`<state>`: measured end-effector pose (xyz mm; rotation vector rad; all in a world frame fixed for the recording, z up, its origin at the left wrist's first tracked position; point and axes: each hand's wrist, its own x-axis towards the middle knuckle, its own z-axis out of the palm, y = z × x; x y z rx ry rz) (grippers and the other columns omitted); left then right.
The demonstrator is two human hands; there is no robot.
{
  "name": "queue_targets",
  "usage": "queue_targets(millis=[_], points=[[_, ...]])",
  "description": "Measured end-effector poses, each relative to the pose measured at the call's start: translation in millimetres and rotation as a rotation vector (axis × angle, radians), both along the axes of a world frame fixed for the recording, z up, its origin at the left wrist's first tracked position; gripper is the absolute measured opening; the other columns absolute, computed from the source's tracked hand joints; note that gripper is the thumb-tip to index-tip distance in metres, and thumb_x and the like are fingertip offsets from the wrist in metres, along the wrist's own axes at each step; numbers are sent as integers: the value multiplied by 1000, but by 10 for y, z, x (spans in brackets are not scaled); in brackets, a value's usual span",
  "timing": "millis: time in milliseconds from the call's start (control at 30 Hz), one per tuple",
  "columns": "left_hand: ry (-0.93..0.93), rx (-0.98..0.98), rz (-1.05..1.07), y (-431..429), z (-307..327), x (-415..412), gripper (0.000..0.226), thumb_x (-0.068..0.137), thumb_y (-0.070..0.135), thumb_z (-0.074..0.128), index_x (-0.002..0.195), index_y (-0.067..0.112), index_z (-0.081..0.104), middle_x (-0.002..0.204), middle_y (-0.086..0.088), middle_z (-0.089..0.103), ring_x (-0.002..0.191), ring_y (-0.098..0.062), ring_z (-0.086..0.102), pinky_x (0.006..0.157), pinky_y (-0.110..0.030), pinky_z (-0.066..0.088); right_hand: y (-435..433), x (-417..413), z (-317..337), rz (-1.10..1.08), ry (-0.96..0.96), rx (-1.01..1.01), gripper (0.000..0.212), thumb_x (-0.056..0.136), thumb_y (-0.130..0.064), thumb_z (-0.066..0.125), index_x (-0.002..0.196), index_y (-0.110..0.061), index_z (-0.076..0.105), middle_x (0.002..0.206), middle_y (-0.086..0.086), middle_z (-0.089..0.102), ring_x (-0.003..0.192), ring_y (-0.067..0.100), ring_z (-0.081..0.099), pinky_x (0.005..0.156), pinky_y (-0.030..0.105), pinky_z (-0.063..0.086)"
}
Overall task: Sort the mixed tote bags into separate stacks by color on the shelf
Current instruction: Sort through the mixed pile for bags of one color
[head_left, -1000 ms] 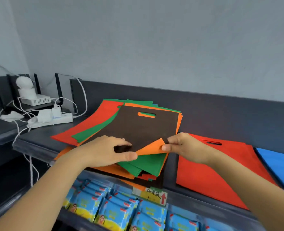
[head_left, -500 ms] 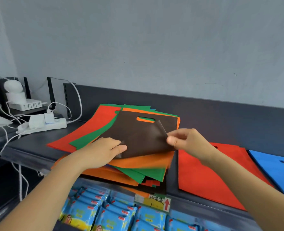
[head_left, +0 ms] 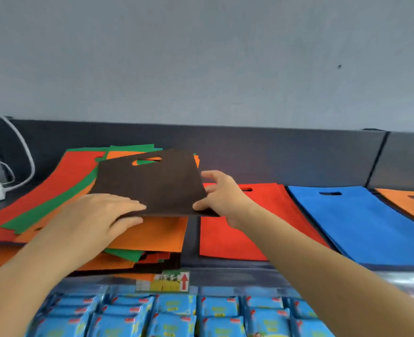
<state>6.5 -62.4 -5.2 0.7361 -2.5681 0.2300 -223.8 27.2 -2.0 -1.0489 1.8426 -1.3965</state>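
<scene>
On top of the mixed pile [head_left: 62, 190], w/ its near edge raised a bit, sits the brown tote bag [head_left: 152, 186], held by both our hands. Our left hand [head_left: 96, 215] pinches its near-left edge, fingers over the top; our right hand [head_left: 223, 195] grips the near-right corner. Right of the pile we've got a red stack [head_left: 245, 229], then a blue stack [head_left: 361, 222], then an orange stack [head_left: 410, 205] at the far end.

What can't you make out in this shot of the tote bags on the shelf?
Head view:
- Mixed pile of red, green and orange tote bags: count unknowable; the dark brown non-woven tote bag and the left hand cover it.
- Flat orange tote bag at far right: cut off by the frame's right edge.
- Yellow shelf label: print blurred.
- Blue packets below: cut by the bottom edge, print blurred.
</scene>
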Motion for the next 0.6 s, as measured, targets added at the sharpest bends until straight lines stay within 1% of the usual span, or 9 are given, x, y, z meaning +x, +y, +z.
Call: queue_targets(millis=[33,67,100,167,233,333,400,467,600], points=[[-14,-25,4,22,2,-64,26,77,46,65,101,36,72,99,11,71,92,-15,68,77,-38,55,74,-82,-8,-40,68,-19,75,68,13,70,132,-17,45,113,16,62,95,27,64,80,35,55],[-30,-37,24,58,1,-139,29,71,29,78,99,34,72,97,10,72,88,-17,69,73,-38,55,167,-184,-8,-77,110,-36,75,68,12,69,133,-18,46,110,14,64,96,27,64,84,38,55],[-46,-27,42,78,-26,-227,38,65,14,83,97,33,73,94,9,73,85,-19,70,70,-38,56,278,-296,-1,-116,131,-50,69,69,11,69,129,-17,51,106,11,67,95,27,66,85,40,55],[-42,11,71,174,-56,-432,47,64,0,79,97,32,73,96,9,72,84,-22,69,70,-40,56,523,-560,9,-191,154,-68,47,70,10,68,109,-15,65,98,6,70,91,23,67,85,39,55],[8,-4,30,284,-113,-686,46,69,-1,74,99,33,72,99,11,72,86,-23,69,70,-42,56,812,-834,2,-252,169,-69,34,71,7,70,97,-15,70,95,4,72,90,19,68,86,36,55],[45,-48,-66,632,-185,-1206,49,69,-3,72,100,35,71,99,11,72,83,-25,70,63,-42,57,1313,-1284,-66,-325,184,-91,32,71,6,69,94,-15,70,93,3,72,91,18,68,87,37,55],[58,-73,-135,1001,-193,-1609,45,72,-2,62,99,34,72,96,10,72,80,-23,71,59,-39,57,1686,-1634,-125,-365,192,-108,30,74,8,65,92,-16,69,91,1,72,88,17,67,81,34,56],[55,-114,-198,1401,-201,-2040,46,64,2,55,94,32,74,90,10,73,75,-17,71,53,-34,56,2084,-2014,-177,-412,199,-100,28,79,6,64,91,-19,66,89,-1,69,86,16,66,75,28,55],[42,-71,-250,2126,-286,-2943,60,50,-8,77,92,34,73,86,13,72,68,-14,70,47,-28,52,2844,-2856,-251,-477,209,-115,27,80,5,64,95,-16,67,89,-2,67,84,15,64,78,29,54]])
